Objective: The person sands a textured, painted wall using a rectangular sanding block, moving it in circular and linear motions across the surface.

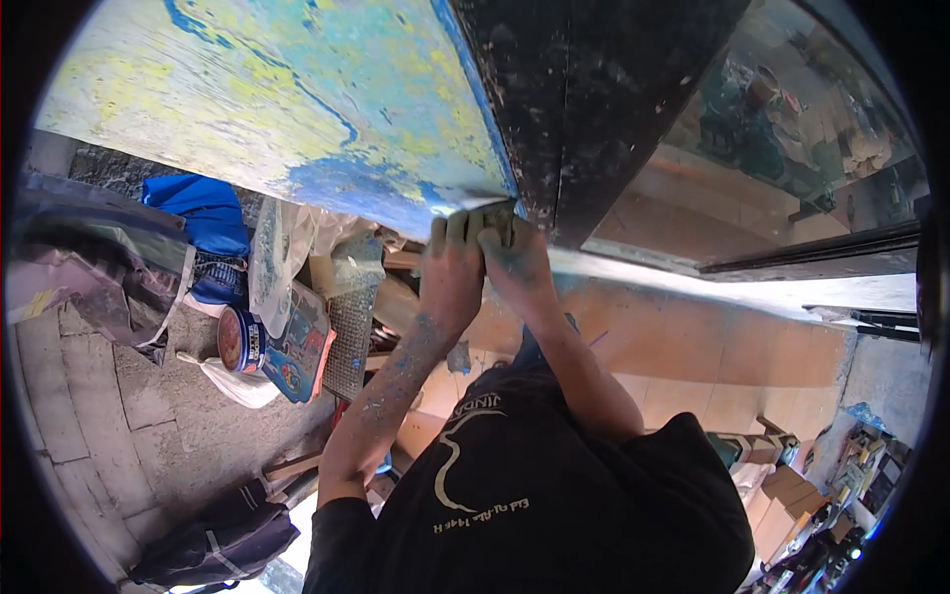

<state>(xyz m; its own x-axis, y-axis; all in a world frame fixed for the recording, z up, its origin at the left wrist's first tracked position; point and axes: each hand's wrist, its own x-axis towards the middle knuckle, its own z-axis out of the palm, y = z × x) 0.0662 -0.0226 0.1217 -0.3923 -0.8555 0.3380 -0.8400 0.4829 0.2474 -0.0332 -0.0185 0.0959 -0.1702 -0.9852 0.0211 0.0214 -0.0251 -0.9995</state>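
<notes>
Both arms reach up to the lower corner of a wall (396, 119) with patchy yellow, turquoise and blue paint. There my left hand (456, 262) and my right hand (518, 265) are side by side, fingers closed round a flat scraper (497, 214). Its thin edge lies against the blue-painted bottom part of the wall, beside the dark frame. My fingers cover most of the tool, so its full shape is hidden. Blue and pale flakes cling to my left forearm, and greenish dust coats my right hand.
A black door or window frame (594, 89) with a glass pane (762, 158) adjoins the wall. To the left are a blue cloth (203, 213), a round tub (240, 339), plastic bags and a dark bag (213, 540). Boxes (792, 490) and clutter lie lower right on the tiled floor (683, 342).
</notes>
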